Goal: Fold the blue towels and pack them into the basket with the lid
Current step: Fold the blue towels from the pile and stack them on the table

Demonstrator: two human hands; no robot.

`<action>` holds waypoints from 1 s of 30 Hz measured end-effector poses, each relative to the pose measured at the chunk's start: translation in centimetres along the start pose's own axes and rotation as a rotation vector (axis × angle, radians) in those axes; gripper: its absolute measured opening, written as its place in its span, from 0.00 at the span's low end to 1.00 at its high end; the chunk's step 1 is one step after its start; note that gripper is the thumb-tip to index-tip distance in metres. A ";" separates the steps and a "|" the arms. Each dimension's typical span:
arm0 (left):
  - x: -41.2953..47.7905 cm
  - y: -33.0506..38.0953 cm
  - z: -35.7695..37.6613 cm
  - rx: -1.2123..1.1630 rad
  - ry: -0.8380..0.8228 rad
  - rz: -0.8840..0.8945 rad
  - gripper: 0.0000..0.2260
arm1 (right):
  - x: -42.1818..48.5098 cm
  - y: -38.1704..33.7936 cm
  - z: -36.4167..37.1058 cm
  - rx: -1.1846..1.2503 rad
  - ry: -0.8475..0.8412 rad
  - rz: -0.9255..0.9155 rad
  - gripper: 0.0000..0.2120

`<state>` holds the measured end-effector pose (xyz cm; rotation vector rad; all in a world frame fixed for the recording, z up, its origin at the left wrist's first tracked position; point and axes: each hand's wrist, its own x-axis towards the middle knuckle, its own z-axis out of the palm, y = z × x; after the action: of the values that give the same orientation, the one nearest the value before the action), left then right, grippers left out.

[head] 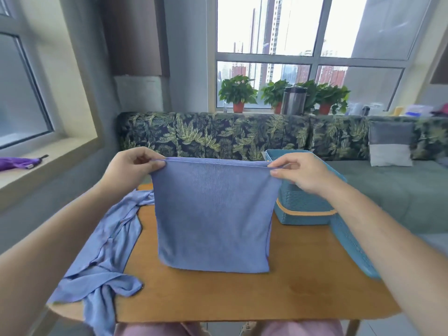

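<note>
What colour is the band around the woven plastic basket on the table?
The band is orange, against the teal woven plastic basket; head view.

I can read no text, label, brand, number or sign anywhere in my view. The blue towel (213,214) in the middle of the frame and the basket (303,202) just right of it show me plain surfaces only. At the upper right of the frame, the white and blue packets (418,110) on the sill are too blurred for me to make out any lettering. The steel flask (293,100) among the plants in the upper middle gives me nothing legible either.
</note>
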<state>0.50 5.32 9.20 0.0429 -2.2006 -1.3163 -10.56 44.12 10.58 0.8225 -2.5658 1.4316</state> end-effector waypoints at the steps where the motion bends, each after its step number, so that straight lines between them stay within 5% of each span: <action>1: -0.3 0.7 -0.7 -0.038 -0.014 0.012 0.02 | -0.7 -1.1 -0.7 0.030 -0.013 -0.013 0.05; 7: -1.3 2.9 -3.2 -0.169 -0.045 0.044 0.19 | -2.7 -4.9 -3.3 0.093 -0.029 -0.102 0.04; 12: 0.1 3.0 -3.4 -0.039 -0.060 0.057 0.06 | -1.0 -4.9 -3.4 -0.048 -0.034 -0.100 0.03; 19: 3.7 1.4 0.3 0.311 0.022 0.007 0.02 | 4.1 -1.3 -0.7 -0.366 0.028 -0.047 0.02; 26: 6.9 2.4 0.9 0.327 0.071 0.037 0.03 | 6.1 -1.0 -0.1 -0.288 0.251 -0.124 0.02; 30: 4.6 2.2 1.3 0.320 0.014 0.063 0.02 | 4.5 0.4 -0.3 -0.264 0.239 -0.123 0.04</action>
<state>-3.44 6.09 12.58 0.1031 -2.3594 -0.9177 -14.58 42.65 11.90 0.7082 -2.4073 1.0553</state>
